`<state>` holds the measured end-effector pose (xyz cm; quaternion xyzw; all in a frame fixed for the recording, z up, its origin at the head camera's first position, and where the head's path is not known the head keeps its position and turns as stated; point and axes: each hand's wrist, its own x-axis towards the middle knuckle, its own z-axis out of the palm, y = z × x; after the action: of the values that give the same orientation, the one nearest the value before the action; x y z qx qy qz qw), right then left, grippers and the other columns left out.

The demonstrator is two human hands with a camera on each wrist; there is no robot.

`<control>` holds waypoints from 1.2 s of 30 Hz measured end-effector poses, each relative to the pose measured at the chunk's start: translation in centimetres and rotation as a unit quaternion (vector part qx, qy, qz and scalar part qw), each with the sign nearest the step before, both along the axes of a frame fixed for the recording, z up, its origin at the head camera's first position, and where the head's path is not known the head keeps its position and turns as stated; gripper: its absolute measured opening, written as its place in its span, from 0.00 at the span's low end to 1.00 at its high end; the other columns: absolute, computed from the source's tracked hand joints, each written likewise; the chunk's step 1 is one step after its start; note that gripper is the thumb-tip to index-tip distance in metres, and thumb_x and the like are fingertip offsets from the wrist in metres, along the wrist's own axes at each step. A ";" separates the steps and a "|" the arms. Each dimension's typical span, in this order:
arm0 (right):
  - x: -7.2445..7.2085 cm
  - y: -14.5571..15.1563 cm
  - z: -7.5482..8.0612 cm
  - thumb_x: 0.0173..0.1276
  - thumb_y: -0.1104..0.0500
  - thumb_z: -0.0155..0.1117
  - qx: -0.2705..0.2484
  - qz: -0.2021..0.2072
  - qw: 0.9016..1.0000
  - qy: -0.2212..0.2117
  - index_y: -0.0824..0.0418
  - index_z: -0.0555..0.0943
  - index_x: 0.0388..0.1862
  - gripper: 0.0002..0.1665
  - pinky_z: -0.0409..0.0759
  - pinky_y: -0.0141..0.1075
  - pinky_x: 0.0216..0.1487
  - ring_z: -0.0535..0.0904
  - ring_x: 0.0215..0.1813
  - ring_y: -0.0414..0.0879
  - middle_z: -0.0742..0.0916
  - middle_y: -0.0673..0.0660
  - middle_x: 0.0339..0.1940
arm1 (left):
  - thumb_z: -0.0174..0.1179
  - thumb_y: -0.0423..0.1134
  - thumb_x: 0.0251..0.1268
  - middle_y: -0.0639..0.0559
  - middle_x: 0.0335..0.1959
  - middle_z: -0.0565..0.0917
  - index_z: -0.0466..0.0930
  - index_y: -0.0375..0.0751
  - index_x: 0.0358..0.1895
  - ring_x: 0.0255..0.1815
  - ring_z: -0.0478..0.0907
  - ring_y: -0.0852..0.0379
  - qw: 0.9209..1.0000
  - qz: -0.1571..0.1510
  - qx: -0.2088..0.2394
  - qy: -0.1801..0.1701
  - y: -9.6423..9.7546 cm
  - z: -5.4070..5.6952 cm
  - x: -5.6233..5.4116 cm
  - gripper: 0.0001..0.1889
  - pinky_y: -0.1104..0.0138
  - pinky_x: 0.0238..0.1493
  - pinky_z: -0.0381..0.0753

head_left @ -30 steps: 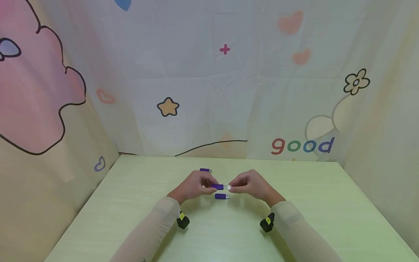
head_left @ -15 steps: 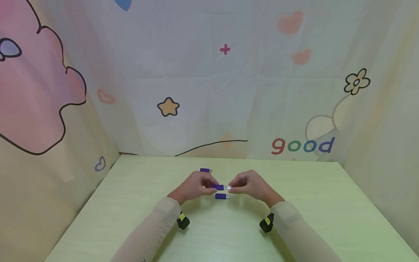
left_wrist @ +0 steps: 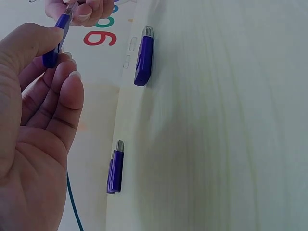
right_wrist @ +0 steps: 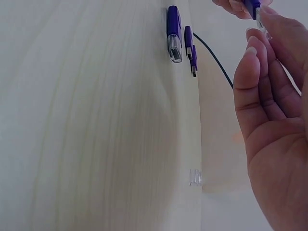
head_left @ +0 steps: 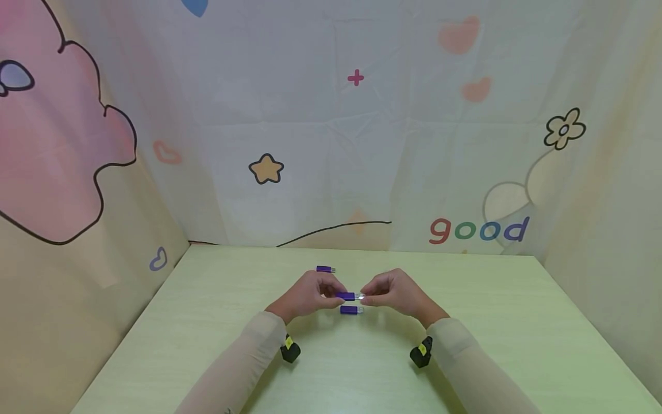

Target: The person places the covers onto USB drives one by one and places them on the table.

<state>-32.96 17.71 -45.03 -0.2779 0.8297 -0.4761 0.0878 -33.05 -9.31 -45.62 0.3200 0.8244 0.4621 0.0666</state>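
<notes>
My left hand [head_left: 309,294] pinches a purple USB flash drive [head_left: 347,296] between thumb and fingers, its metal plug pointing right. Facing it, my right hand [head_left: 399,293] pinches a small clear cap [right_wrist: 260,23] that sits over the plug end; how far it is pushed on cannot be seen. Both hands are above the table. Just nearer to me lies a capped flash drive [head_left: 349,310], its clear cover plain in the right wrist view. Farther back, beyond the left hand, rests a drive with a bare plug [head_left: 324,269].
Two uncapped drives [right_wrist: 188,42] lie close together near the table's back edge in the right wrist view. Loose clear caps [right_wrist: 195,177] lie along that edge. A printed cloth [head_left: 310,126] hangs behind the pale wooden table [head_left: 465,345].
The drive in my left hand has shifted slightly right toward the right hand, and the clear cap now covers more of its plug. The drives on the table have stayed put.
</notes>
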 end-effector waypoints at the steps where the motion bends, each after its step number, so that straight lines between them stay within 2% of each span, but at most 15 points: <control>1: 0.0 0.0 0.0 0.62 0.51 0.78 0.000 0.000 1.000 0.000 0.53 0.92 0.40 0.11 0.84 0.36 0.41 0.85 0.39 0.46 0.93 0.52 0.38 | 0.73 0.37 0.63 0.54 0.39 0.89 0.91 0.47 0.43 0.36 0.81 0.58 1.000 -0.001 0.001 0.001 0.0 0.0 0.0 0.07 0.69 0.41 0.83; 12: 0.0 -0.2 0.0 0.62 0.50 0.78 0.004 -0.001 1.000 -0.009 0.54 0.92 0.40 0.11 0.84 0.36 0.42 0.85 0.39 0.47 0.93 0.52 0.38 | 0.72 0.37 0.63 0.55 0.39 0.88 0.91 0.49 0.43 0.36 0.81 0.59 1.000 0.000 -0.007 0.009 0.1 0.0 0.0 0.07 0.69 0.41 0.82; 36: 0.3 -0.4 0.4 0.65 0.52 0.76 0.010 -0.003 1.000 0.004 0.52 0.93 0.41 0.08 0.85 0.36 0.41 0.84 0.37 0.46 0.93 0.51 0.38 | 0.70 0.37 0.66 0.56 0.37 0.87 0.89 0.44 0.47 0.34 0.80 0.60 1.000 0.000 -0.023 0.021 0.2 0.3 0.4 0.08 0.70 0.37 0.81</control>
<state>-32.61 17.35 -44.65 -0.2765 0.8355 -0.4669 0.0861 -32.67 -9.12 -45.29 0.3278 0.8358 0.4367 0.0567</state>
